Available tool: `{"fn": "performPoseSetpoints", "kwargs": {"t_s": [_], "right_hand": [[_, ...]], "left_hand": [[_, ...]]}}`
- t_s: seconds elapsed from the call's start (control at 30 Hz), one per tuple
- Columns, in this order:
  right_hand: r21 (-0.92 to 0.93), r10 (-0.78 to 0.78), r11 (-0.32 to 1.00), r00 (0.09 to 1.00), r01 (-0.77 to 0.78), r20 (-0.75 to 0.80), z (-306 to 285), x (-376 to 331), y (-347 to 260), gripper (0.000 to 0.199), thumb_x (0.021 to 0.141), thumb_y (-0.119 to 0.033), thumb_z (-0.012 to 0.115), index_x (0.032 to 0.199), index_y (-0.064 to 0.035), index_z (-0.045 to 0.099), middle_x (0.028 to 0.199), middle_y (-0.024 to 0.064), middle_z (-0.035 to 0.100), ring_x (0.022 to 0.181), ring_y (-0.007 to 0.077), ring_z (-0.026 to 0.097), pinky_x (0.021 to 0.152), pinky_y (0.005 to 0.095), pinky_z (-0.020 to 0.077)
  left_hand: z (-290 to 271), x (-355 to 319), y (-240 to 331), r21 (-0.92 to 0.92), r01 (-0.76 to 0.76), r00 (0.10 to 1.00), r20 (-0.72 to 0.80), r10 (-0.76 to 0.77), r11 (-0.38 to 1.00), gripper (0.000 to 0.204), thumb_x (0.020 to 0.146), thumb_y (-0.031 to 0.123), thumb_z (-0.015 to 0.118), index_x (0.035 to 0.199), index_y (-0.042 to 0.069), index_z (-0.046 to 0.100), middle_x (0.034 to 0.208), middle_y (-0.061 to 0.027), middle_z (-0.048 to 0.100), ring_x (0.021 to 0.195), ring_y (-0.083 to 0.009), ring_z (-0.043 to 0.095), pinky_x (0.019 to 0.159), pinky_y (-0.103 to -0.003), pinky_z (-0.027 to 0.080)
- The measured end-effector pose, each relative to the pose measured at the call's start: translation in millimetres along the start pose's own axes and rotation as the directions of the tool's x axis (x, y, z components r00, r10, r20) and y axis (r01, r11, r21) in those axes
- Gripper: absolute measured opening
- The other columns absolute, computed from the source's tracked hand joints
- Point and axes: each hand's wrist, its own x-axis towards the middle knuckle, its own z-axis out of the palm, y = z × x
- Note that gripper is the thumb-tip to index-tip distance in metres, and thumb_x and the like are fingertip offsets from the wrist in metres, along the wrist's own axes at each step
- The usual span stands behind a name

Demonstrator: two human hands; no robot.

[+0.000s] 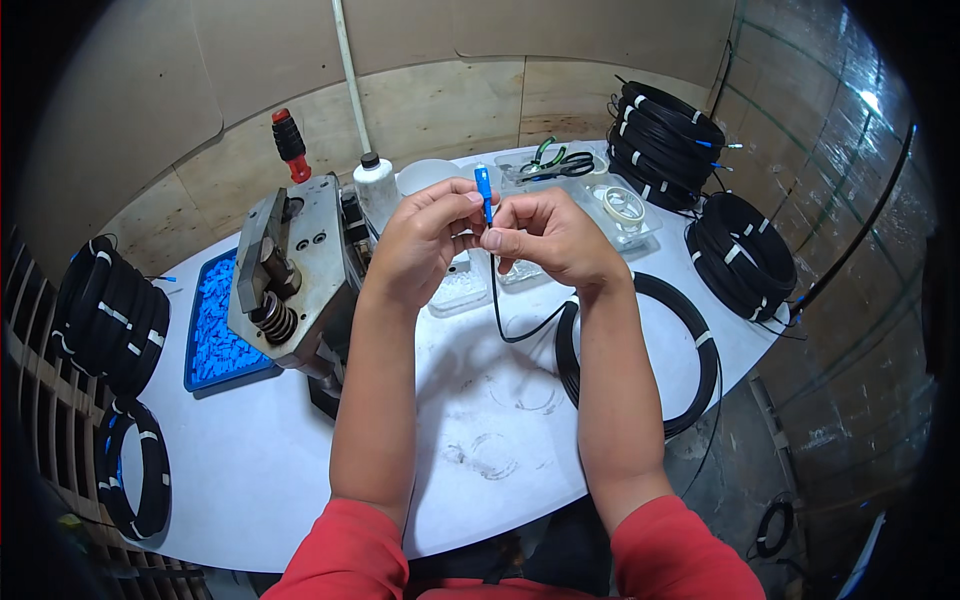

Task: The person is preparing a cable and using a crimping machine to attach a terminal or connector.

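Note:
A blue fibre-optic connector [484, 184] points upward between my two hands, above the middle of the table. My left hand [432, 232] pinches it low down from the left side. From the right, my right hand [556, 232] is closed with thumb and fingertips on the black cable [497, 305] just below the connector. The cable drops from my fingers, bends, and runs right to a coil of black cable [692, 315] with white ties, which lies partly behind my right forearm. The fingertips overlap, so their exact hold on the connector's lower end is hidden.
Left stands a metal press [300, 270] with a red-and-black handle, beside a blue tray [232, 380] of small blue parts. Behind my hands are a white bottle [375, 180], scissors [562, 168] and clear plastic boxes [640, 240]. Cable coils [665, 140] are stacked at both sides.

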Motion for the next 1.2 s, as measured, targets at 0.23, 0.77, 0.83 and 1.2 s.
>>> {"fn": "performPoseSetpoints", "kwargs": {"t_s": [0.23, 0.77, 0.83, 1.2], "right_hand": [[0.006, -0.01, 1.0, 1.0, 0.01, 0.008, -1.7, 1.4, 3.4, 0.023, 0.093, -0.021, 0.079, 0.085, -0.0011, 0.073, 0.08, 0.0011, 0.068, 0.072, 0.0089, 0.063, 0.064, 0.0274, 0.0559], [-0.012, -0.009, 1.0, 1.0, 0.009, 0.017, -0.7, 2.3, 1.6, 0.023, 0.093, -0.021, 0.079, 0.085, -0.0005, 0.072, 0.08, 0.0011, 0.068, 0.073, 0.0089, 0.063, 0.064, 0.0278, 0.0569], [-0.014, -0.01, 1.0, 1.0, 0.011, 0.016, 0.6, 2.5, 1.0, 0.023, 0.093, -0.021, 0.079, 0.085, -0.0005, 0.072, 0.08, 0.0011, 0.068, 0.073, 0.0088, 0.063, 0.064, 0.0278, 0.0568], [-0.02, -0.009, 1.0, 1.0, 0.009, 0.012, 2.0, 1.6, -0.2, 0.022, 0.094, -0.02, 0.078, 0.084, -0.0006, 0.072, 0.079, 0.0014, 0.068, 0.073, 0.0088, 0.063, 0.065, 0.0276, 0.0566]], "left_hand": [[0.4, 1.4, -1.1, 0.011, -0.032, 0.999, -0.01, 0.032, 0.999, 0.019, 0.099, 0.016, 0.06, 0.109, 0.002, 0.067, 0.098, -0.0046, 0.068, 0.09, -0.0155, 0.065, 0.084, -0.034, 0.052], [-0.8, 1.6, 0.6, 0.016, -0.043, 0.999, -0.028, 0.044, 0.999, 0.018, 0.098, 0.015, 0.059, 0.106, 0.001, 0.067, 0.097, -0.0047, 0.068, 0.089, -0.0154, 0.065, 0.084, -0.033, 0.052], [-0.7, 1.1, 0.5, 0.013, -0.051, 0.998, -0.032, 0.052, 0.999, 0.018, 0.098, 0.015, 0.059, 0.106, 0.001, 0.067, 0.097, -0.0048, 0.068, 0.089, -0.0154, 0.065, 0.084, -0.033, 0.052], [-1.0, 0.3, -0.2, 0.01, -0.052, 0.997, -0.05, 0.052, 0.999, 0.018, 0.098, 0.016, 0.06, 0.107, 0.001, 0.067, 0.097, -0.0051, 0.068, 0.09, -0.0161, 0.065, 0.086, -0.034, 0.052]]}}
